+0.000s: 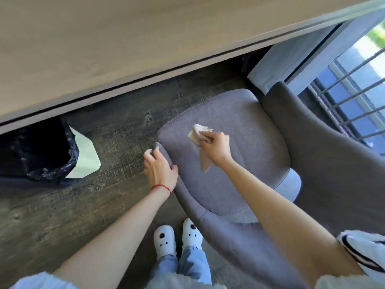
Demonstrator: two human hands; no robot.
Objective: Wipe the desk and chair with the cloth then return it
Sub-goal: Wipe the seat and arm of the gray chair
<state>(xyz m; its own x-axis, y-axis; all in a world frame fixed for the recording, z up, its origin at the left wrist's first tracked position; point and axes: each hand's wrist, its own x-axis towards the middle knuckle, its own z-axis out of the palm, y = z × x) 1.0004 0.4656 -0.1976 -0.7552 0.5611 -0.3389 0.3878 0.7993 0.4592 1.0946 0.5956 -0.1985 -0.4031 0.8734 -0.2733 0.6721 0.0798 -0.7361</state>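
Note:
A grey upholstered chair (245, 126) stands on the dark floor in front of the light wooden desk (104, 42), which fills the top of the view. My right hand (215, 148) presses a crumpled beige cloth (198, 135) onto the left part of the seat cushion, and a tail of the cloth hangs out below my palm. My left hand (159, 168) grips the chair's left front edge, fingers curled over the rim. A red string is on my left wrist.
A white bin lined with a black bag (50, 151) stands under the desk at the left. A glass door with metal railing bars (350, 97) is at the right, with a pale curtain (277, 65) beside it. My slippered feet (177, 236) stand by the chair.

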